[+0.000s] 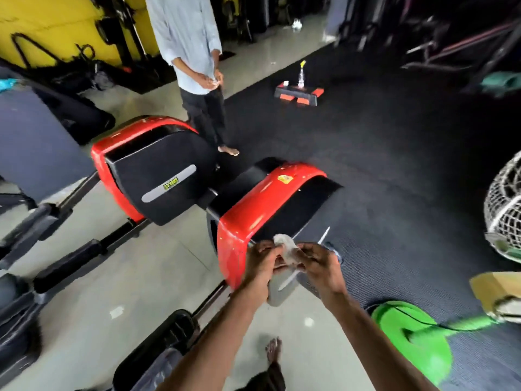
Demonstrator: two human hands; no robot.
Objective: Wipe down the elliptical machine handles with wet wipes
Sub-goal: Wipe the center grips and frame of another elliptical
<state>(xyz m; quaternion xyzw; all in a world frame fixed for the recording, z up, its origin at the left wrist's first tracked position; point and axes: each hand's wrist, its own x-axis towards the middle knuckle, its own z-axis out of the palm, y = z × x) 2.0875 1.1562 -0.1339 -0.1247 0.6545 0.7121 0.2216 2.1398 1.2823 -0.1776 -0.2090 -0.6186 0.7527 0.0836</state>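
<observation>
Left machine (158, 165): red and black housing. The green label (171, 183) on its black panel carries blurred, unreadable writing. Right machine (248, 213): yellow sticker (285, 179) on the red cover, text illegible. At 6 o'clock of the sticker, left hand (260, 262) and right hand (320, 266) pinch the wipe (286, 248) between curled fingers. The wipe is crumpled and held in front of the right machine, with its long axis running about 11 to 5 o'clock.

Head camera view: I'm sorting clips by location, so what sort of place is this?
Most likely a gym: two red-and-black elliptical machines stand side by side, and an aerobic step platform sits on dark rubber matting. The left hand and right hand hold a wet wipe.
</observation>
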